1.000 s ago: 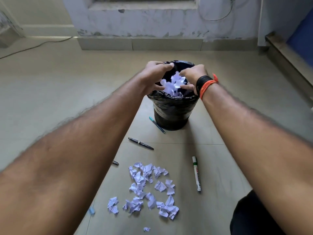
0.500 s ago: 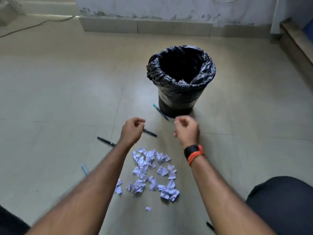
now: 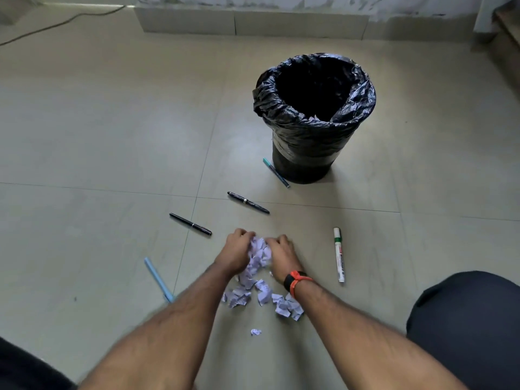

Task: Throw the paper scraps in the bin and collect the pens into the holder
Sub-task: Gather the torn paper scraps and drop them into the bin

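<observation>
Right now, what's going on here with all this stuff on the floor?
A person is gathering paper scraps: the left hand and right hand curl round a bunch of them, with more scraps loose on the floor nearer the person. The black-lined bin stands beyond, a few scraps showing inside. A teal pen, a farther black pen, a nearer black pen, a light blue pen and a white marker lie on the floor, none collected. No holder is in view.
</observation>
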`<state>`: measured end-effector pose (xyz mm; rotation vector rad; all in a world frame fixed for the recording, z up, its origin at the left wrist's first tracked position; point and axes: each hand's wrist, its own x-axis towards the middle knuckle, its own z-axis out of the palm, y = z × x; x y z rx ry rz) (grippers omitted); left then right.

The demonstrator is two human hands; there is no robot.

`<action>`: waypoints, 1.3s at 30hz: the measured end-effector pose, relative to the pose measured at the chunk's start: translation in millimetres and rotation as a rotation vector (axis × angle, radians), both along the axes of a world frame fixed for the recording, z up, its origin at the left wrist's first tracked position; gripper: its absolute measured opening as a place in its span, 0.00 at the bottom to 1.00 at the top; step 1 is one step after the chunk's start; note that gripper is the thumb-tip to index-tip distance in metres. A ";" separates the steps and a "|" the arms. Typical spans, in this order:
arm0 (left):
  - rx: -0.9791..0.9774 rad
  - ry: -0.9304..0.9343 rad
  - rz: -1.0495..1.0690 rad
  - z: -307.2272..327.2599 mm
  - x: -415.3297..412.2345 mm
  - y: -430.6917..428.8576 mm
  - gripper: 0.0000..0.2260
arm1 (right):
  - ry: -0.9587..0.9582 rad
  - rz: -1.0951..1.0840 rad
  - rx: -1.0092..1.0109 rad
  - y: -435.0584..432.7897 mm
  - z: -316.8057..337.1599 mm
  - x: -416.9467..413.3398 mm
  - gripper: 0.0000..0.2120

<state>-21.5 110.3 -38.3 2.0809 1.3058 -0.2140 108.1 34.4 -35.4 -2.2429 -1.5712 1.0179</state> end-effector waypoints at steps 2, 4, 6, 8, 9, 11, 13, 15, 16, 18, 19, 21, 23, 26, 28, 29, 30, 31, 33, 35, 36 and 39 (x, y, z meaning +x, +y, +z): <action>-0.003 -0.026 0.004 1.8 0.8 -5.4 0.23 | 0.009 0.046 0.011 -2.9 -0.3 -3.7 0.28; 0.071 -0.040 0.087 1.9 -5.2 -4.7 0.26 | -0.040 -0.049 0.032 -4.1 -0.3 4.9 0.32; 0.146 0.003 0.145 1.4 -12.7 -0.6 0.27 | -0.091 -0.164 0.017 -6.7 -2.1 18.1 0.34; 0.138 0.038 0.142 -1.1 -18.3 3.5 0.23 | -0.118 -0.186 -0.010 -7.9 -3.3 26.9 0.33; 0.109 0.050 0.122 -1.4 -19.0 3.1 0.22 | -0.113 -0.175 -0.012 -7.6 -3.4 27.1 0.32; 0.052 0.057 0.074 -0.2 -16.7 -2.9 0.21 | -0.097 -0.116 -0.002 -6.6 -3.3 18.8 0.30; 0.017 0.049 0.034 2.2 -13.3 -11.6 0.21 | -0.074 -0.022 0.031 -7.6 -5.1 6.5 0.27; 0.003 0.031 0.018 5.3 -13.6 -15.8 0.20 | -0.055 -0.003 0.066 -10.7 -7.8 3.0 0.25; 0.019 0.014 0.038 6.5 -16.5 -16.4 0.20 | -0.046 -0.058 0.079 -12.7 -7.5 5.7 0.24; 0.111 -0.004 0.195 8.8 -27.0 -17.5 0.21 | -0.062 -0.260 0.097 -17.8 -4.8 18.6 0.22; 0.171 0.011 0.323 10.4 -34.3 -19.0 0.22 | -0.097 -0.368 0.087 -21.3 -2.7 25.8 0.20; 0.227 0.089 0.590 13.7 -49.9 -24.8 0.23 | -0.203 -0.496 0.018 -30.2 1.4 36.0 0.17; 0.158 0.191 0.802 15.8 -61.5 -34.1 0.18 | -0.271 -0.490 -0.087 -38.0 5.7 34.2 0.16; -0.005 0.280 1.048 11.0 -67.0 -51.1 0.21 | -0.255 -0.332 -0.133 -44.0 5.7 14.4 0.19; -0.050 0.243 1.113 6.6 -63.5 -61.3 0.23 | -0.247 -0.140 -0.101 -42.4 3.8 -1.7 0.19; -0.060 0.204 1.101 4.9 -59.2 -64.7 0.22 | -0.214 -0.064 -0.084 -40.6 4.0 -7.7 0.19; -0.067 0.153 1.064 3.6 -54.6 -66.9 0.21 | -0.166 -0.010 -0.075 -38.4 4.5 -11.2 0.21; -0.074 0.101 1.010 3.4 -49.4 -67.8 0.20 | -0.125 0.011 -0.064 -36.4 6.5 -11.9 0.23; -0.077 0.029 0.895 7.7 -41.3 -68.1 0.18 | -0.105 -0.048 -0.040 -34.8 9.3 -5.4 0.25; -0.008 0.034 0.836 13.1 -42.2 -72.2 0.18 | -0.165 -0.173 -0.042 -44.7 11.3 4.3 0.23; 0.040 0.067 0.851 14.4 -47.1 -77.7 0.18 | -0.199 -0.248 -0.068 -55.0 12.1 7.4 0.22; 0.036 0.151 1.036 12.9 -66.8 -101.6 0.18 | -0.165 -0.491 -0.229 -90.7 13.4 -4.2 0.22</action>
